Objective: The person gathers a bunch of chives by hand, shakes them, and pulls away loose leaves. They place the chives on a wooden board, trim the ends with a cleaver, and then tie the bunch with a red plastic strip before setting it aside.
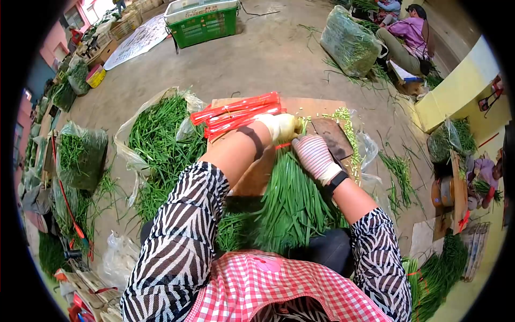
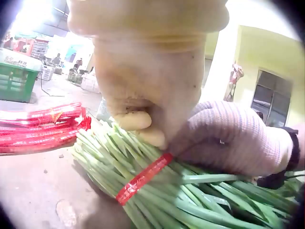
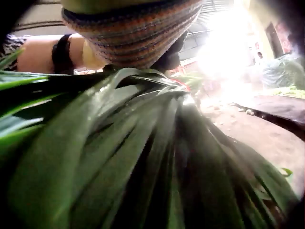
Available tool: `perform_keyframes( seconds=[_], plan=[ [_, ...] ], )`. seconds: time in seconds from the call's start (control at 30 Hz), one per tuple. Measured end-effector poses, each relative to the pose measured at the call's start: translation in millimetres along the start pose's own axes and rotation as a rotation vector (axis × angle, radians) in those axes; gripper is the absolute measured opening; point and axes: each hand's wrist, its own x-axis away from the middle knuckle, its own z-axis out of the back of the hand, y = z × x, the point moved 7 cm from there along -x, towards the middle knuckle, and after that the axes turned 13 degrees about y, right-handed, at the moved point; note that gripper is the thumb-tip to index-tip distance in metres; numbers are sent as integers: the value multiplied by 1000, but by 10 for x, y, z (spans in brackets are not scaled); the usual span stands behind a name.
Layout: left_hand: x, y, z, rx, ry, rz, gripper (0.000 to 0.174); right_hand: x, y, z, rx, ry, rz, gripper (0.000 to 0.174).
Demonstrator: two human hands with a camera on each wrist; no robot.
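On board (image 1: 306, 105), chive bundle (image 1: 292, 198) points stem-ends away.

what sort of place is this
Probably a vegetable packing yard or market floor: bagged heaps of green chives on concrete, a green crate, and red ties stacked on a wooden board beside a banded bundle.

The head camera looks steeply down onto the wooden board (image 1: 300, 104); both wrist cameras sit low, very near the chive bundle (image 2: 190, 200), which all three share.
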Motion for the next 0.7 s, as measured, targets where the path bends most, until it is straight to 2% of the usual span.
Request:
perform_keyframes(
  seconds=[0.07, 0.1, 0.2, 0.27, 0.3, 0.33, 0.4, 0.47, 0.5, 0.53, 0.57, 0.6, 0.63, 0.7],
  plan=[
    [128, 99, 102, 69, 91, -28, 25, 38, 84, -86, -33, -22, -67, 13],
    [100, -39, -52, 62, 146, -77, 20, 32, 116, 14, -58, -19, -174, 17],
    [351, -4, -52, 26, 395, 6, 21, 193, 382, -211, -294, 77, -523, 29],
    [517, 85, -93, 74, 520, 142, 20, 161, 455, -290, -373, 77, -613, 30],
    [582, 155, -169, 61, 596, 140, 19, 143, 490, -326, -411, 76, -661, 31],
    [634, 208, -248, 48, 669, 136, 17, 93, 485, -382, -409, -7, -650, 29],
    [686, 326, -281, -32, 714, 95, 13, -7, 437, -355, -333, -24, -439, 29],
    [719, 402, -207, -27, 637, 66, 14, 76, 600, -264, -462, 162, -634, 31],
    [817, 427, -85, 20, 709, 54, 16, 153, 692, -262, -529, 254, -730, 33],
    [916, 398, 18, 64, 786, 42, 17, 201, 780, -411, -777, 251, -879, 34],
    [979, 153, -17, 128, 824, 236, 23, 291, 811, -425, -624, 59, -721, 33],
    [1082, -120, -107, 288, 865, 441, 30, 322, 727, -201, -467, -124, -566, 32],
    [1119, -336, -318, 674, 680, 759, 33, 452, 673, -433, -643, -170, -644, 41],
    [1141, -297, -612, 1090, 375, 1020, 42, 722, 561, -883, -975, -253, -838, 63]
  ],
)
